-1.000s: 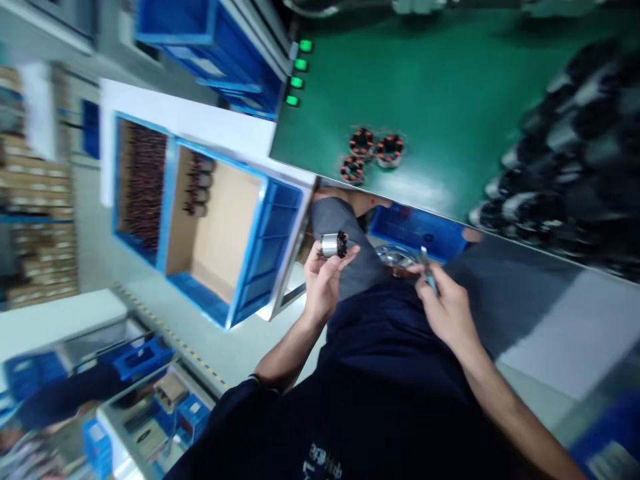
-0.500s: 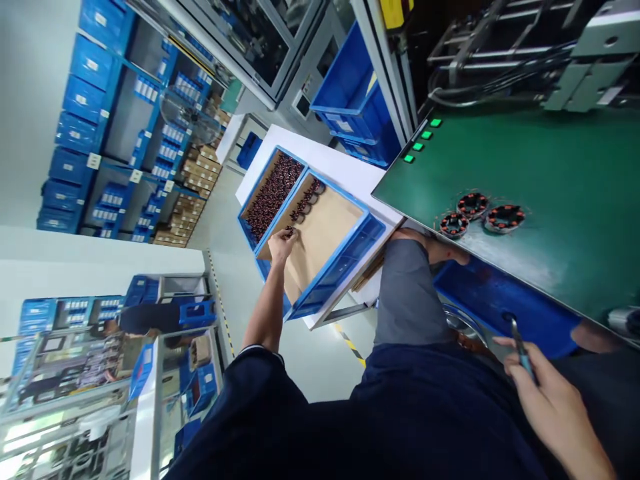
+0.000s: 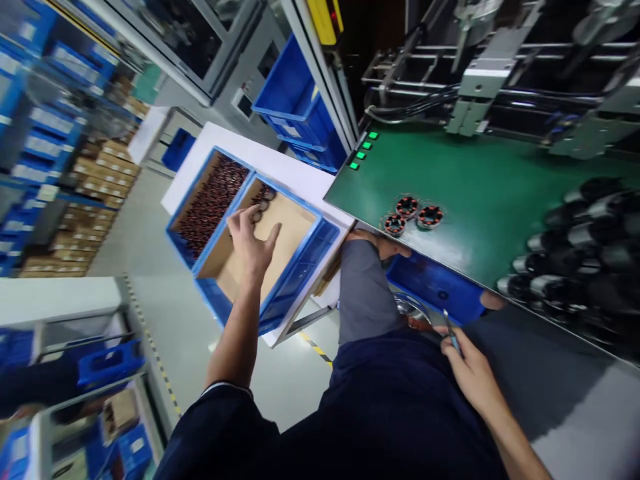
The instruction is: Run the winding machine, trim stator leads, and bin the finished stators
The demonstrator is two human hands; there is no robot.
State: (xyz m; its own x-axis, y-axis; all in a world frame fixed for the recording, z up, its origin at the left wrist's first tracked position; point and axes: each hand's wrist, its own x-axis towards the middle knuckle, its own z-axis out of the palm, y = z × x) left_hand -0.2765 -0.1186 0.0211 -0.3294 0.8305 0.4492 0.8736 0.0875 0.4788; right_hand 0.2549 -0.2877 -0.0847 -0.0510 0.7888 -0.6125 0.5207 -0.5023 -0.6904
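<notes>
My left hand (image 3: pixel 253 243) is over the paper-lined half of a blue crate (image 3: pixel 293 293), its fingers spread and nothing visible in them. A short row of ring-shaped wound motor parts (image 3: pixel 264 201) lies on the brown lining, partly hidden behind those fingers. Down by my lap, my right hand (image 3: pixel 470 370) closes around a small hand tool (image 3: pixel 453 335) with a slim metal tip and a bluish handle. On the green worktop (image 3: pixel 465 247), three wound stator rings (image 3: pixel 407 207) with orange-red segments lie close to the front edge, apart from both hands.
Many dark reddish parts fill the neighbouring blue crate (image 3: pixel 217 200). Dark cylindrical parts (image 3: pixel 575 247) crowd the worktop's right side. Machine fixtures (image 3: pixel 470 93) stand behind it. Under the edge are a blue tray (image 3: pixel 435 283) and metal bowl (image 3: pixel 413 308). Blue bins (image 3: pixel 295 107) stand beyond.
My left fingers, earlier pinched on a ring part at the row's end, are now spread and off it. The view has swung right, bringing the dark cylinders in. My right hand keeps the tool.
</notes>
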